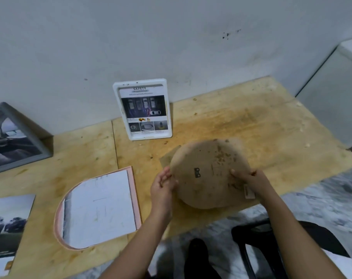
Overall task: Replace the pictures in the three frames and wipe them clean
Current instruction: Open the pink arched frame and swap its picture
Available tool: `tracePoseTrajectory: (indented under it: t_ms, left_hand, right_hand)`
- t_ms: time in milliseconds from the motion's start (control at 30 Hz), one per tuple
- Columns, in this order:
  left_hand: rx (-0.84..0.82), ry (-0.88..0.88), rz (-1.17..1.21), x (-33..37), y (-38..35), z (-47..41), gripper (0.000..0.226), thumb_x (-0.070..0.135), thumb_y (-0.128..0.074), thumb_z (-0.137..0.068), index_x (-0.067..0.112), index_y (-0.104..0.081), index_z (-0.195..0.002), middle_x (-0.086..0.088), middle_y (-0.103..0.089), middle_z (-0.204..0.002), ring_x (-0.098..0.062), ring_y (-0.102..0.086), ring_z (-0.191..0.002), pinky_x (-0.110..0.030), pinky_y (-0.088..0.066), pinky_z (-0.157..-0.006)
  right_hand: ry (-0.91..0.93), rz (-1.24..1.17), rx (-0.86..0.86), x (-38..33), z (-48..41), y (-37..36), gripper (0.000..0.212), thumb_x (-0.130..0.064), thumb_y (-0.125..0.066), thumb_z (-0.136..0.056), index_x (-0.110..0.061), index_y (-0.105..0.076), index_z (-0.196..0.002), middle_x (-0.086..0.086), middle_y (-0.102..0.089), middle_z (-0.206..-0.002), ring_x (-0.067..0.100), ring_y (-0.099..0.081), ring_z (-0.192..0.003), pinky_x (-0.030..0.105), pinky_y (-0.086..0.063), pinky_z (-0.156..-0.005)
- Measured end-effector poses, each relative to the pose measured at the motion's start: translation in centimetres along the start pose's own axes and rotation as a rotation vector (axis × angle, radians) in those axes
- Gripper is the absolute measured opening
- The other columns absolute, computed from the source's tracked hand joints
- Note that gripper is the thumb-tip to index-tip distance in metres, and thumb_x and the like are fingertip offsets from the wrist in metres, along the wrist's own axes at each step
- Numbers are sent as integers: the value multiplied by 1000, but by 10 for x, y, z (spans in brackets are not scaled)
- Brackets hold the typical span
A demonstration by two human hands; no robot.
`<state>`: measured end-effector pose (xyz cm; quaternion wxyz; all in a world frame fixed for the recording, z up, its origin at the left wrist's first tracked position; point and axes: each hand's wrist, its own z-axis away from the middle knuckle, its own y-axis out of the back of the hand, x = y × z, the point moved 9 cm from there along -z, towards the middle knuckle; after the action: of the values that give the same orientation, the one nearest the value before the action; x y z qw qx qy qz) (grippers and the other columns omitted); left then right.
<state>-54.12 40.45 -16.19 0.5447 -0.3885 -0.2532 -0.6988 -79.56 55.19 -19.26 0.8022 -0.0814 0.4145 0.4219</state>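
A brown arch-shaped backing board (209, 174) with a small metal hanger hovers tilted above the plywood table (261, 121). My left hand (163, 186) grips its left edge and my right hand (247, 179) grips its right edge. To the left lies a pink arch-shaped frame (134, 196) face down, with a white sheet (99, 208) lying in it. A white frame (144, 109) with a safety picture leans upright against the wall. A grey frame (16, 135) with a car-interior picture leans at the far left.
A loose car picture (8, 224) lies at the table's front left corner. The white wall (171, 47) runs behind the table. A white cabinet (336, 97) stands at the right. Below the table edge are patterned cloth and a dark chair (271, 242).
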Motion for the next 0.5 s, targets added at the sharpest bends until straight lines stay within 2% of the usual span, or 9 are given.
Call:
tracePoseTrajectory:
  t_ms: [100,233,333,400,500]
  left_hand:
    - [79,-46,-23,20,65,0,39,3,-56,-88,21,-56,-123,3,-59,-117,-18,-55,-109,-33,-47,-93]
    - [221,-57,19,21,175,2,40,-2,-54,-88,8,-55,-126,-7,-59,-124,-26,-56,-111,-36,-47,-94]
    - [334,-40,96,14,258,7,46,-12,-53,-83,1,-52,-127,-13,-58,-126,-26,-56,-108,-37,-45,-93]
    - [368,-28,115,12,300,10,48,-15,-51,-82,0,-51,-128,-14,-58,-126,-28,-56,-113,-39,-44,-98]
    - [402,-27,62,12,345,11,45,-14,-49,-83,-3,-52,-126,-16,-59,-124,-30,-55,-116,-40,-44,-99]
  right_hand:
    - [63,-30,-139,-7,27,-57,22,-25,-71,-80,-15,-61,-96,7,-66,-103,21,-65,-90,31,-53,-68]
    - [74,171,-237,-2,55,-148,31,-31,-66,-84,-13,-58,-109,4,-64,-104,22,-63,-92,39,-54,-78]
    - [89,258,-302,-3,81,-219,20,-25,-62,-88,-11,-59,-102,4,-64,-100,17,-62,-87,31,-52,-70]
    - [117,306,-338,-4,94,-260,15,-23,-62,-88,-14,-59,-100,1,-64,-98,13,-62,-83,25,-48,-62]
    - [156,369,-297,-5,103,-301,19,-20,-65,-86,-14,-54,-101,0,-61,-93,7,-58,-75,20,-43,-55]
